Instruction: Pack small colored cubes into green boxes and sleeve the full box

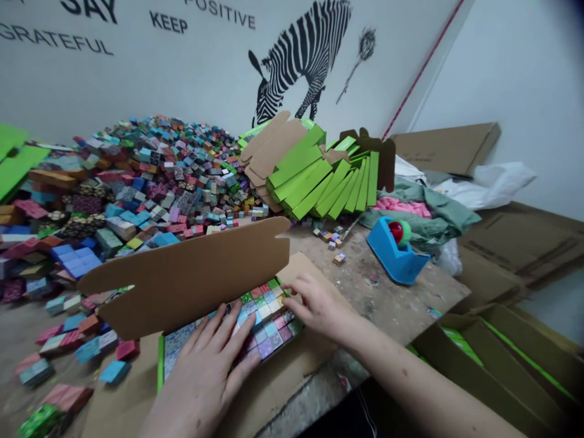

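Observation:
An opened cardboard box (196, 274) with a green inside edge lies on the table, its brown lid standing up at the back. Rows of small patterned blocks (269, 331) in many colours fill it. My left hand (212, 359) rests flat over the blocks at the left and middle, fingers spread. At the box's right end is my right hand (314, 304), its thumb and fingers curled at the blocks near the corner. Whether a block is between those fingertips is too small to tell.
A big heap of small wrapped blocks (150, 176) covers the back left. Green boxes (319, 182) are stacked at the back. A blue tape dispenser (396, 255) stands at the right. Loose blocks (114, 371) lie left of the box. Cartons (483, 359) stand below the table's right edge.

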`<move>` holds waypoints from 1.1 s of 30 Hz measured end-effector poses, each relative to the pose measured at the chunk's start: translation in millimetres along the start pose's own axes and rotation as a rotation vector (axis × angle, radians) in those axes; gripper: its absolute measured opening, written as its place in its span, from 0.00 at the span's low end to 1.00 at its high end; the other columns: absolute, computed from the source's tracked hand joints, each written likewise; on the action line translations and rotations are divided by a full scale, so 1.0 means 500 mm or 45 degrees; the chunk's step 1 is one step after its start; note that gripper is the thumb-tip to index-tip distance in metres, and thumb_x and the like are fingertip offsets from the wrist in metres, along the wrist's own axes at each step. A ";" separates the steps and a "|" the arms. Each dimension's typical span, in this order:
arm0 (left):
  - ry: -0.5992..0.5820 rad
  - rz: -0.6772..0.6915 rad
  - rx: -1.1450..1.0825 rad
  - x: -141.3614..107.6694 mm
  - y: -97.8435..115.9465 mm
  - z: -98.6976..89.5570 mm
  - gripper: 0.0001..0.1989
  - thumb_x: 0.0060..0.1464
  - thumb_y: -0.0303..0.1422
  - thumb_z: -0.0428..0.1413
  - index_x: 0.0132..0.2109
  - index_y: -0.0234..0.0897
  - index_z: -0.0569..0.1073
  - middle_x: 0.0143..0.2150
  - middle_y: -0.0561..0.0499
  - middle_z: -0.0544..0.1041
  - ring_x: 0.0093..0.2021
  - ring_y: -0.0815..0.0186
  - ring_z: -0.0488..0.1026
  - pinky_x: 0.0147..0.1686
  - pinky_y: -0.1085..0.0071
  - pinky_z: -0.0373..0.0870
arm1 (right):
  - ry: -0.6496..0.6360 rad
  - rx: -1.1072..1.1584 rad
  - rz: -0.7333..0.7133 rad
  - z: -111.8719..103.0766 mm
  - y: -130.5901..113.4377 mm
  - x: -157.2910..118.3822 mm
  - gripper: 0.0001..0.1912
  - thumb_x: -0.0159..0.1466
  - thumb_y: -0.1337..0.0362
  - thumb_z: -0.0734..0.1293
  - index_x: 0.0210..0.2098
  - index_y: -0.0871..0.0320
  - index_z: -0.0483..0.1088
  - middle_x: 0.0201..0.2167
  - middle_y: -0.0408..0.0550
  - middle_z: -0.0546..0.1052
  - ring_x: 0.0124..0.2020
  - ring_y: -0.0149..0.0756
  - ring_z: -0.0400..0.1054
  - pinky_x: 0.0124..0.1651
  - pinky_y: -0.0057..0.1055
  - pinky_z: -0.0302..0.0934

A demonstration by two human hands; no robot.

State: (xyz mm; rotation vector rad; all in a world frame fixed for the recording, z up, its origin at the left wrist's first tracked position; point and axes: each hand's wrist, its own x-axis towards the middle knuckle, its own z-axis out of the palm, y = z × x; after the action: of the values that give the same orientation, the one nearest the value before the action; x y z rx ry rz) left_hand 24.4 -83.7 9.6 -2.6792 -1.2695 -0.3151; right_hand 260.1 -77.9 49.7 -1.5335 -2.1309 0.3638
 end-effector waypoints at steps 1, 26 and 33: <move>0.010 0.008 -0.001 -0.001 -0.002 0.002 0.28 0.51 0.52 0.42 0.58 0.53 0.54 0.61 0.54 0.54 0.58 0.57 0.56 0.52 0.58 0.59 | 0.039 -0.027 0.040 -0.010 0.018 0.008 0.13 0.61 0.63 0.58 0.44 0.61 0.66 0.37 0.50 0.66 0.35 0.31 0.62 0.40 0.28 0.58; 0.072 0.154 0.281 0.010 0.001 -0.027 0.30 0.52 0.49 0.43 0.60 0.47 0.50 0.59 0.51 0.55 0.55 0.58 0.62 0.44 0.62 0.70 | 0.064 -0.598 0.821 -0.065 0.333 0.191 0.17 0.57 0.54 0.60 0.42 0.53 0.68 0.44 0.50 0.69 0.46 0.50 0.56 0.46 0.47 0.46; -0.018 0.031 0.124 -0.001 0.009 -0.026 0.30 0.53 0.49 0.41 0.61 0.48 0.46 0.62 0.52 0.49 0.60 0.58 0.52 0.51 0.57 0.63 | 0.123 -0.431 0.423 -0.083 0.221 0.109 0.23 0.58 0.53 0.59 0.51 0.55 0.62 0.47 0.49 0.69 0.45 0.45 0.60 0.43 0.37 0.53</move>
State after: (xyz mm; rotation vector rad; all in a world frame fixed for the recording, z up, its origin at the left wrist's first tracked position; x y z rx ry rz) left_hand 26.3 -90.0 21.8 -2.6173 -1.2225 -0.2255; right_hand 357.8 7.5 44.3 -2.0606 -1.9332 0.0331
